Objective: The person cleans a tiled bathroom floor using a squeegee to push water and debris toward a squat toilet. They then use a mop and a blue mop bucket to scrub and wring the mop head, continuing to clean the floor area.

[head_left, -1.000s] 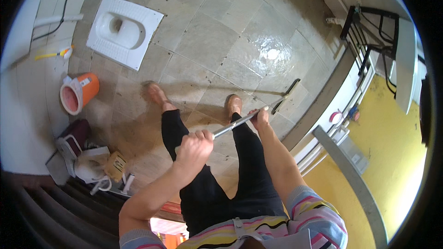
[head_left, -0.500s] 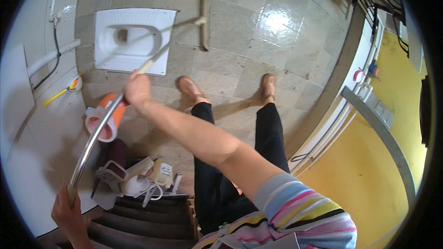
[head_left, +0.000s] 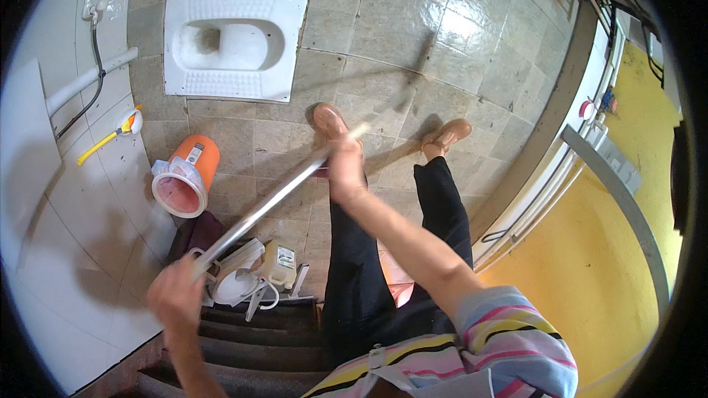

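Both hands were wrapped around a silver pole, set well apart: the left hand near its lower end, the right hand farther up. The pole slanted over the grey floor tiles, its far end (too blurred to name) lying beyond the tan shoes. A wide sweep of the shaft could have tipped the orange lined bin, which stood near it, or clipped the squat toilet pan. Glossy, wet-looking tiles might have caused a slip.
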The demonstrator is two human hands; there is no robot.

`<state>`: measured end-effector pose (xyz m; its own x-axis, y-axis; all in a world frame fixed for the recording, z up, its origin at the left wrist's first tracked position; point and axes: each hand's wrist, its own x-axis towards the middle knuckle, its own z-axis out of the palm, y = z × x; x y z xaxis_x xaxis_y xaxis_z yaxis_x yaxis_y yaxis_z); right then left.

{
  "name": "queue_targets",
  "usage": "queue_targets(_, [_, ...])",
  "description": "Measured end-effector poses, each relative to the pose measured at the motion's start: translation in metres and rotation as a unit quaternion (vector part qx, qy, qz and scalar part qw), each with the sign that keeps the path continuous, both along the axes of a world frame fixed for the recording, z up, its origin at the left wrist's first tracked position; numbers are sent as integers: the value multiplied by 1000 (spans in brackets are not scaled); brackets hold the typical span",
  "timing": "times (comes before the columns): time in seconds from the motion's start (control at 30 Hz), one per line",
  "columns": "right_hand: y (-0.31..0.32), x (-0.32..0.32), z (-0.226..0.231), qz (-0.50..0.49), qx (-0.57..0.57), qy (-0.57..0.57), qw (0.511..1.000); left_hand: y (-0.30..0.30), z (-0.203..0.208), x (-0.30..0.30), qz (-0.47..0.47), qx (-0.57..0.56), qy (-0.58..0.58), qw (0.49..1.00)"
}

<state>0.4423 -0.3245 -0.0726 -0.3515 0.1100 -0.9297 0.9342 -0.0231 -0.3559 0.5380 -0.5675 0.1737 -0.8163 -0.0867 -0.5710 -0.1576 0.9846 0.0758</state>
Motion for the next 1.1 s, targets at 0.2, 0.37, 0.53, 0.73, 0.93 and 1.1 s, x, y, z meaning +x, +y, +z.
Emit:
queue_targets(0.2, [4,-16,-37,-34,58,-98,993,1,-29,-39,-150,-65,15,986])
queue_targets(0.37, [-150,10,2,-44,-196,-65,977,-82,85,-18,-90,-172,27,981])
queue_targets(0.53, [-236,-13,61,14,-297,-67,952,-83,167,5,23,-335,-95,937])
queue_targets(0.73, [-227,-45,96,73,-327,30,942,-36,167,21,155,-310,-28,938])
queue_targets(0.93, [-63,-106,4,191,-26,159,968,44,48,-12,290,58,-97,950])
queue_targets(1.1, [176,-171,-42,-84,12,75,994,192,-60,-121,253,296,-153,908])
